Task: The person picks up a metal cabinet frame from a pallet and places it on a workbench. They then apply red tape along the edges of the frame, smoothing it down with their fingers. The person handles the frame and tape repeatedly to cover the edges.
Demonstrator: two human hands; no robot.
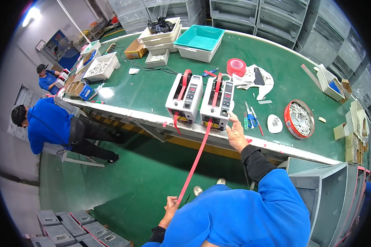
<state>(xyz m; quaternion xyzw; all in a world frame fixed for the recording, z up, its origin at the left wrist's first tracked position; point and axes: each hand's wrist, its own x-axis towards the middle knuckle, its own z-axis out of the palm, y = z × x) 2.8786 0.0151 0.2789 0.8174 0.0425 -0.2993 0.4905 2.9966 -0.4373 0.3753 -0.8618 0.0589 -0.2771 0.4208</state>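
Observation:
A long strip of red tape (196, 160) runs taut from the right-hand tape dispenser (217, 99) down to my left hand (170, 208), whose fingers pinch its lower end. My right hand (236, 133) is at the table edge, its fingers raised and apart, with a fingertip at the front corner of that dispenser. Whether it presses anything there is hard to see. Beside it stands a second white tape dispenser (184, 98), with a short red tape end hanging from its front. Both machines carry a red roll on top.
Right of the dispensers lie blue scissors (251, 119), a red pen (260, 129) and a round tin of small white parts (299, 119). Behind are a red tape roll (236, 66), a phone (258, 77) on white cloth, and a teal tray (199, 38). A co-worker (51, 123) sits at left.

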